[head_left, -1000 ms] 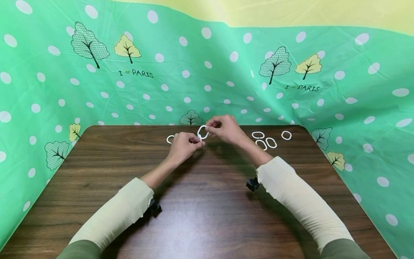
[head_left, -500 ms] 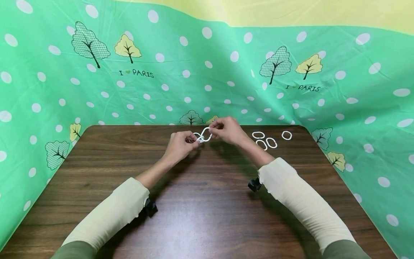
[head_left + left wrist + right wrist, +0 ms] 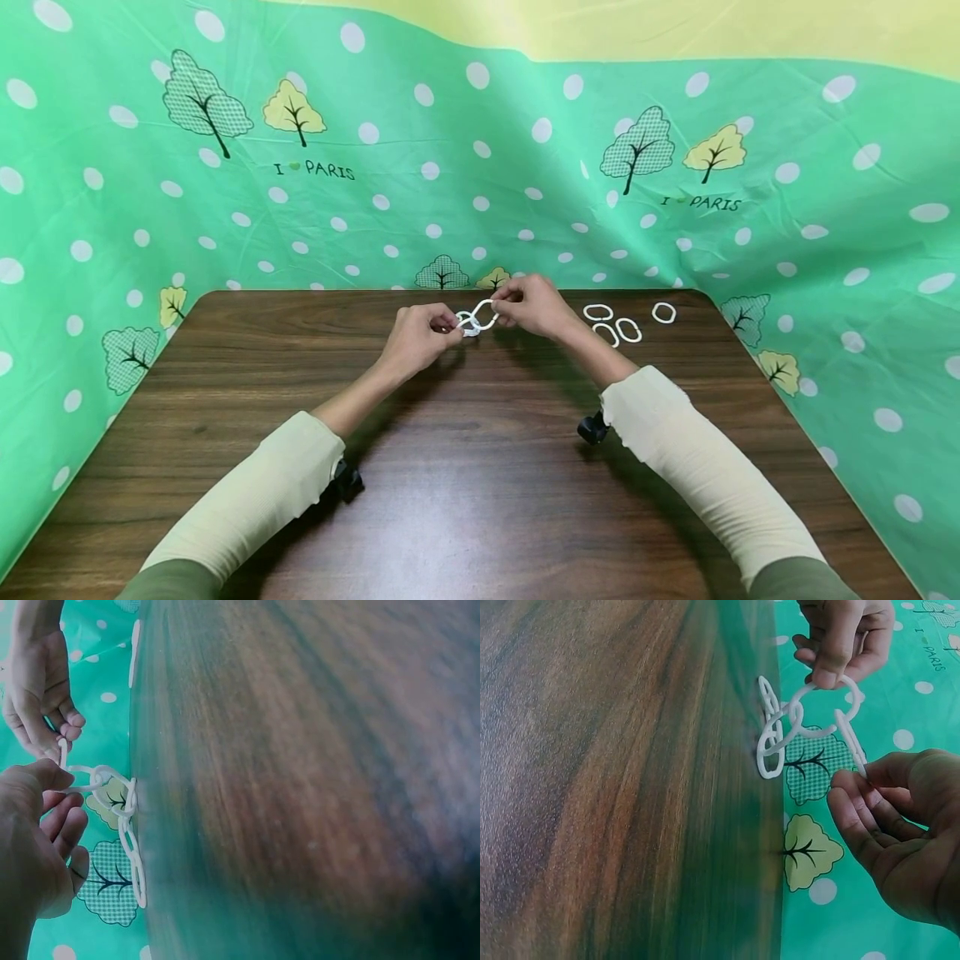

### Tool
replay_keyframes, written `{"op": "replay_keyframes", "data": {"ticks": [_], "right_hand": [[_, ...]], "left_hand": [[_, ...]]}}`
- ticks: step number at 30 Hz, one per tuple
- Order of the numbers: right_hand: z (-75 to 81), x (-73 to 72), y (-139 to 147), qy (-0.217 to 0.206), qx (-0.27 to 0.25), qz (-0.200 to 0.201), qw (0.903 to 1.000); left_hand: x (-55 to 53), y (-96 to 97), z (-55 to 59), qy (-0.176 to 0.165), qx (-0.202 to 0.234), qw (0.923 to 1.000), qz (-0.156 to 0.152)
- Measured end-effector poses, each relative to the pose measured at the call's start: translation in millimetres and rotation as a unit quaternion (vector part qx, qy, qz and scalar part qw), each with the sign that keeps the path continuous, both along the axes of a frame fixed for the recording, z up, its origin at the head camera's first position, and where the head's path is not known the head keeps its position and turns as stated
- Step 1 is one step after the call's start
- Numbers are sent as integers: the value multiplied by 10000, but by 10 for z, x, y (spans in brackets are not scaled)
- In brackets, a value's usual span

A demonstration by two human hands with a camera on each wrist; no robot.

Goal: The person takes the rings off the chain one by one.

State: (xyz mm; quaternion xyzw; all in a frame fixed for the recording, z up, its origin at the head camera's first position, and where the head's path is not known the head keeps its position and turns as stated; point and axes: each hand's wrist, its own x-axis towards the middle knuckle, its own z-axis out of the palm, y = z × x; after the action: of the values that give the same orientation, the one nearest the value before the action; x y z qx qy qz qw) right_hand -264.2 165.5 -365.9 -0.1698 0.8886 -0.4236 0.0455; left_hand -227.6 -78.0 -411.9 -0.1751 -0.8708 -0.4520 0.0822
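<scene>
My left hand (image 3: 416,337) pinches an oval white plastic chain link (image 3: 857,694) between thumb and index finger. More white links (image 3: 770,765) are joined to that one, a short chain trailing down to the table's far edge. My right hand (image 3: 534,307) pinches a separate-looking white link (image 3: 850,742) by one end, seen nearly edge-on in the right wrist view. Its free end meets the left hand's link at a gap in that link. Whether the two are interlocked, I cannot tell.
Several loose white links lie on the dark wooden table (image 3: 450,467) right of the hands, among them a lone link (image 3: 663,313) and a grouped link (image 3: 629,331). A green dotted cloth (image 3: 480,175) hangs behind the far edge.
Both hands have come slightly down and nearer the table. The left hand has drawn a little left, so the joined links beneath it show more clearly between the hands.
</scene>
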Motion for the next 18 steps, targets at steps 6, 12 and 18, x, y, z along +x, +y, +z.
{"op": "replay_keyframes", "data": {"ticks": [6, 12, 18], "right_hand": [[-14, -6, 14, -96, 77, 3, 9999], [-15, 7, 15, -104, 118, -46, 9999], [1, 22, -8, -111, 49, 3, 9999]], "left_hand": [[13, 2, 15, -27, 35, 10000, -55], [17, -5, 13, 25, 39, 9999, -92], [20, 4, 16, -20, -13, 9999, -168]]}}
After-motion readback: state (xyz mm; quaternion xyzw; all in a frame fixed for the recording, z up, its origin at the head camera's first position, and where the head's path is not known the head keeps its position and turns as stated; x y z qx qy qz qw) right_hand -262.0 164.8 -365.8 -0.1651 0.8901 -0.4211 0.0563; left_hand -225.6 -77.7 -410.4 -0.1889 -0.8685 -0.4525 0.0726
